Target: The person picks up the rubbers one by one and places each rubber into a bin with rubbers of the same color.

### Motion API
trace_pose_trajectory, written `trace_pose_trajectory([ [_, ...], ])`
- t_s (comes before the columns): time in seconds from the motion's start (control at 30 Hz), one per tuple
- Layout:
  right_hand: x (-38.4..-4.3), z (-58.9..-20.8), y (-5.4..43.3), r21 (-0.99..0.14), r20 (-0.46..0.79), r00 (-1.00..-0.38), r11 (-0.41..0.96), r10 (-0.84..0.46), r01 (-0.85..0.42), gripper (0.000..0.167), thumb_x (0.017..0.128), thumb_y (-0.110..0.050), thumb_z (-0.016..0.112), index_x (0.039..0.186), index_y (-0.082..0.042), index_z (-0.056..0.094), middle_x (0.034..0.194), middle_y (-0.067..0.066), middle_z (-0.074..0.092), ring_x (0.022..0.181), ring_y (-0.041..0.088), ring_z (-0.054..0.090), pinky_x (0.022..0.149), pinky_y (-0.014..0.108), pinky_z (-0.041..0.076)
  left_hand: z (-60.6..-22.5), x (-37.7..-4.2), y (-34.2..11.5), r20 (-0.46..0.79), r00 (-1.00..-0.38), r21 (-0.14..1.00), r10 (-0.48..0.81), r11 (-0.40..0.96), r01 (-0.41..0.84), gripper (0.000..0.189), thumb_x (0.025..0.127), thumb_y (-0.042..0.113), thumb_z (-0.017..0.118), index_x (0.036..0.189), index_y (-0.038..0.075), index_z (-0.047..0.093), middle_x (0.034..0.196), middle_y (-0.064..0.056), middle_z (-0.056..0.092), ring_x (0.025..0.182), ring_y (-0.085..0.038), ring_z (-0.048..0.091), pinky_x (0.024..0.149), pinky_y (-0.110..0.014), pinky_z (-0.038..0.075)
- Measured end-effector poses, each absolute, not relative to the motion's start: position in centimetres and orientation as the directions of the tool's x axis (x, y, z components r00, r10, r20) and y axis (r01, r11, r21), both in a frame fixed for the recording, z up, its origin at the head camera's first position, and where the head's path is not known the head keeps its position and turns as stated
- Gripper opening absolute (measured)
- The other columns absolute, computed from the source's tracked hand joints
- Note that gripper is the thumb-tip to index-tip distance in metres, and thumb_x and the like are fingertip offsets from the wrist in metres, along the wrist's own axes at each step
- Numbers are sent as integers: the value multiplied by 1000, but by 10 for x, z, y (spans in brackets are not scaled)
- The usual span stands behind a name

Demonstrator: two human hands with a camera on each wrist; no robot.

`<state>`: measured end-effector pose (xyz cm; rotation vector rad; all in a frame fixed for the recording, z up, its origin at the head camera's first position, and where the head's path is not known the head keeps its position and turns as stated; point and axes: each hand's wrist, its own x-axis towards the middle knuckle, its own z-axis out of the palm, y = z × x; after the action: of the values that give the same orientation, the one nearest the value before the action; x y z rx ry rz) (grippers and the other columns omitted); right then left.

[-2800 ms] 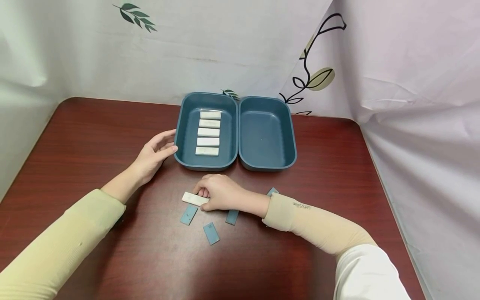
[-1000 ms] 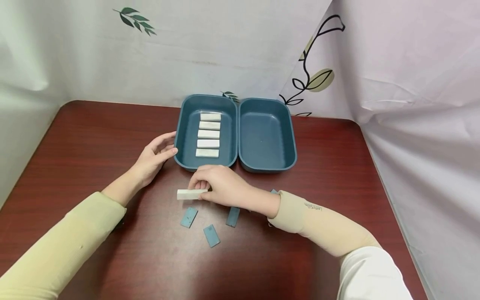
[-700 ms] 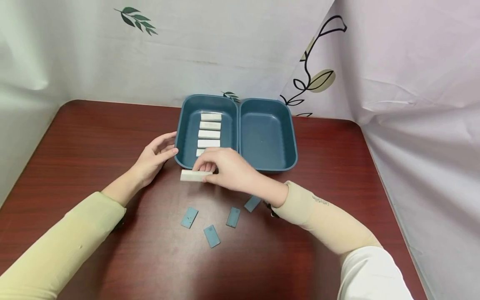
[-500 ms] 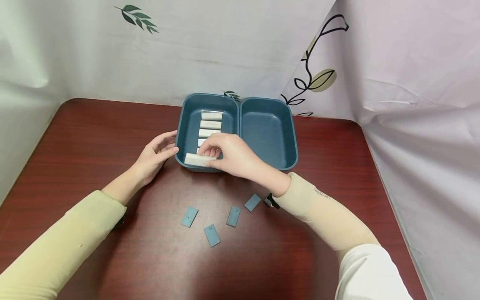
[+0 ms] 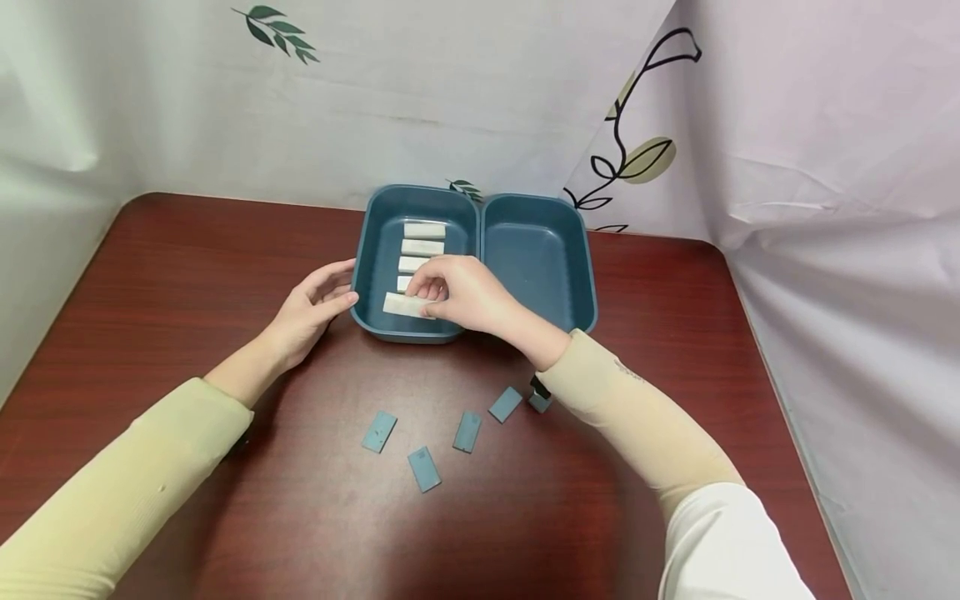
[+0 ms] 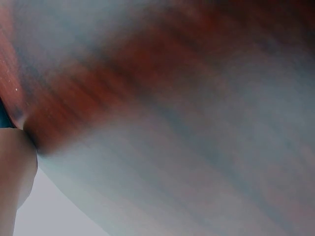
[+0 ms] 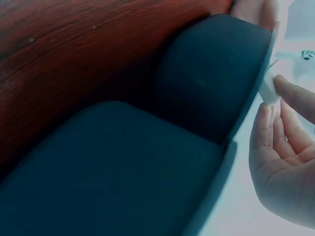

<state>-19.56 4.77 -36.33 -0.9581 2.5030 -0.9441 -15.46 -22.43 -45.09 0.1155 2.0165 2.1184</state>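
Observation:
My right hand (image 5: 468,293) pinches a white rectangular block (image 5: 405,305) between thumb and fingers, over the near part of the left blue tray (image 5: 408,337). In the right wrist view the white block (image 7: 268,88) sits at the fingertips, close to the tray rim; whether it touches the tray floor I cannot tell. Several similar white blocks (image 5: 424,231) lie in a column in that tray, the nearer ones partly hidden by the hand. My left hand (image 5: 303,315) rests against the left tray's outer left side, thumb and fingers loosely bent.
A second blue tray (image 5: 536,250) stands directly right of the first. Several flat blue-grey tiles, one a tile (image 5: 424,469) near the middle, lie scattered on the dark red table (image 5: 315,517). Pale patterned curtains (image 5: 465,100) hang behind and to the sides.
My right hand has lifted the white block off the table and carried it forward over the left tray, lowering it there. The left hand stays at the tray's side.

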Motion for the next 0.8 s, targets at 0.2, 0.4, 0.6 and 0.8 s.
trace_pose_trajectory([
  [0.2,-204,-370,44,-655,-70,-714,572,-696,-493,17,92,-3,82,109,-7,80,99,8,75,90,18,68,83,22,57,-453,-155,-226,-82,-975,994,208,-58,-96,53,109,9,60,160,9,45,143,8,56,124,-4,61,102,-11,49],
  [0.4,-210,-372,40,-633,-118,-701,597,-704,-493,17,91,-4,83,107,-8,81,98,7,76,90,17,69,84,23,57,-454,-155,-227,-79,-976,992,203,-80,-97,52,108,8,60,159,10,46,142,7,56,123,-4,62,102,-11,49],
  [0.6,-214,-375,39,-607,-175,-682,623,-710,-493,17,92,-6,84,108,-10,81,99,6,77,92,16,69,85,24,57,-453,-154,-226,-85,-974,994,208,-51,-98,53,109,10,60,160,11,45,143,9,55,125,-4,61,103,-11,49],
  [0.8,-218,-379,40,-569,-207,-671,645,-712,-509,16,92,-6,82,108,-10,81,100,5,77,93,17,70,86,25,57,-452,-155,-225,-84,-974,994,212,-46,-95,54,109,10,59,161,9,44,142,10,55,125,-4,60,103,-11,49],
])
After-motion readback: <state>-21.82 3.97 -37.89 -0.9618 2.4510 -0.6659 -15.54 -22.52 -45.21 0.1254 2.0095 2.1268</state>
